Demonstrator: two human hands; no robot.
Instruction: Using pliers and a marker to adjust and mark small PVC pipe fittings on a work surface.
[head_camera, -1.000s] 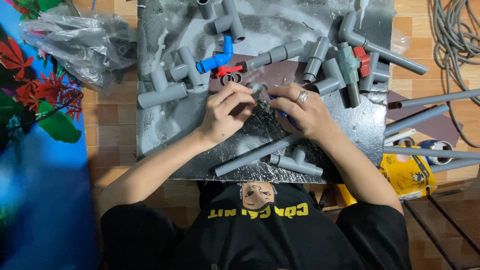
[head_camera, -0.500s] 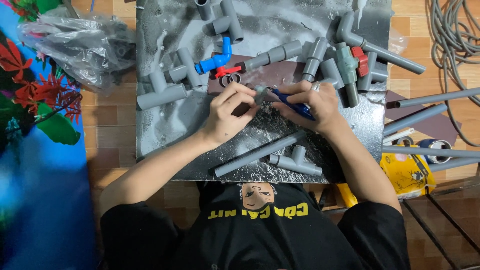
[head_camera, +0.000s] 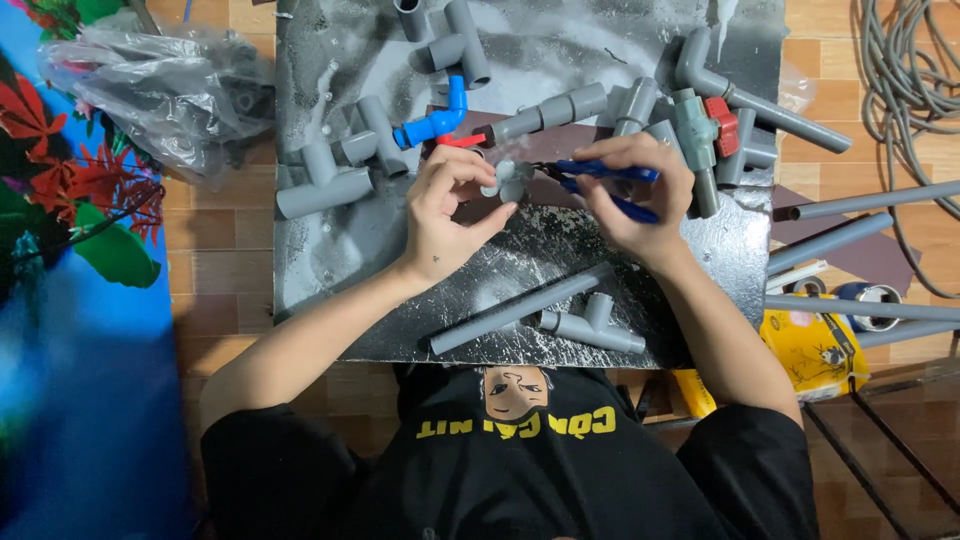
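Left hand (head_camera: 445, 205) pinches small grey pipe fitting (head_camera: 508, 180) above dark board (head_camera: 330, 260), fingers on its rim. Right hand (head_camera: 635, 195) clenched on blue-handled pliers (head_camera: 600, 185), tips at fitting. Fitting judged light, rigid, smooth plastic, likely slippery; best held across body. Count: one fitting held, one pliers, one blue elbow (head_camera: 435, 120), one red-handled valve (head_camera: 705, 135). Loose straight pipe (head_camera: 520, 310) near chest.

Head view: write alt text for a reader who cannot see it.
A person's left hand holds a small grey pipe fitting while the right hand works blue-handled pliers against it, over a dark board strewn with grey pipes and joints.
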